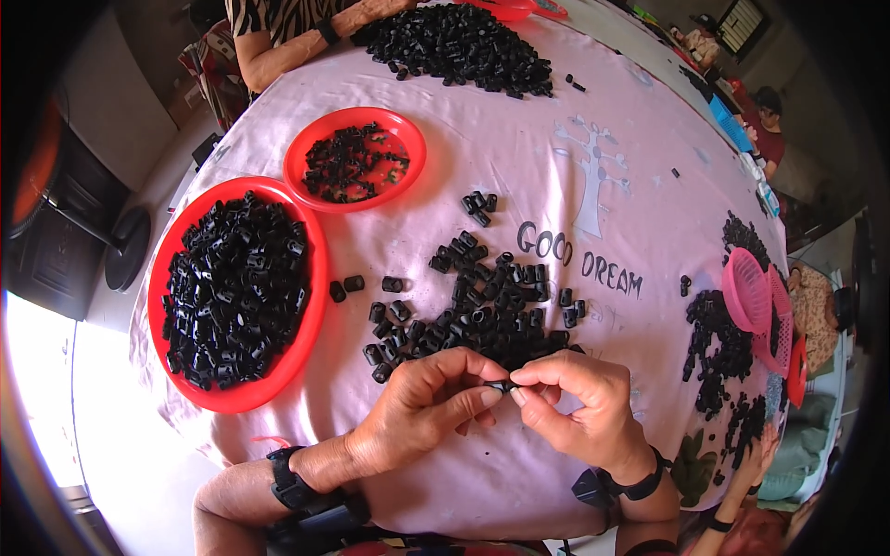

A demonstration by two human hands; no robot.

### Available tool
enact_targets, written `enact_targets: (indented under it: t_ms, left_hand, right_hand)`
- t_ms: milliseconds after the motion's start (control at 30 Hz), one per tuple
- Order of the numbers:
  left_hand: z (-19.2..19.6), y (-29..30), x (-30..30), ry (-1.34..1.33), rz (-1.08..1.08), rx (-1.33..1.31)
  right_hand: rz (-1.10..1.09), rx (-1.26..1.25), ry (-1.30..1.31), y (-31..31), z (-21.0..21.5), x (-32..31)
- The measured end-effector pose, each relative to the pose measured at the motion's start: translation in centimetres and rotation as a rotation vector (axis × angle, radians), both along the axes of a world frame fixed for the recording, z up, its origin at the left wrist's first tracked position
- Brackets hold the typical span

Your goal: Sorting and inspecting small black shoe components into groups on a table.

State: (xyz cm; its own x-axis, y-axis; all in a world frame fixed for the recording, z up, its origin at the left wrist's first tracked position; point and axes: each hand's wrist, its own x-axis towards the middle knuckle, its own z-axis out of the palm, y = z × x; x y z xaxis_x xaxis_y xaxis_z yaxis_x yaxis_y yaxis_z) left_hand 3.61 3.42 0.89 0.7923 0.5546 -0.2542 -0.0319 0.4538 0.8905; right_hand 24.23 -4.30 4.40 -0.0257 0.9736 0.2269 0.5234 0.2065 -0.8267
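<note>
Near the front of the table, my left hand [428, 397] pinches a small black plastic part [502, 385] between thumb and fingers. From the other side my right hand [586, 404] closes thumb and forefinger on the right end of the same part, so the fingertips of both hands nearly meet. Most of the part is covered by the fingers. Just beyond my hands spreads a loose pile of short black tubular plastic parts [491, 306]. To the left, a large red oval basin [320, 310] is heaped with similar black parts. Behind it, a smaller red bowl [417, 153] contains small black bits.
A pink printed cloth [389, 232] covers the table. A big black heap [454, 46] lies at the far side by another person's arm [287, 60]. At right are more black parts [714, 343], a pink basket [746, 287] and another person's hand [765, 449].
</note>
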Motion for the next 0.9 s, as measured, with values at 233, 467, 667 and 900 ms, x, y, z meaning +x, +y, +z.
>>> enact_targets:
  t_ms: [233, 467, 667, 900]
  left_hand:
    - [0.1, -0.7, 0.1, 0.066, 0.046, 0.264]
    - [-0.6, -1.1, -0.1, 0.095, 0.059, 0.435]
    - [-0.1, -1.4, -0.2, 0.120, 0.079, 0.537]
    - [-0.4, -1.7, -0.1, 0.119, 0.162, 0.730]
  right_hand:
    - [0.030, 0.158, -0.119, 0.0, -0.3, -0.3]
    - [0.055, 0.205, -0.155, 0.0, -0.7, -0.4]
    - [0.052, 0.120, -0.104, -0.2, -0.8, -0.4]
    - [0.034, 0.080, -0.088, -0.5, -0.8, -0.7]
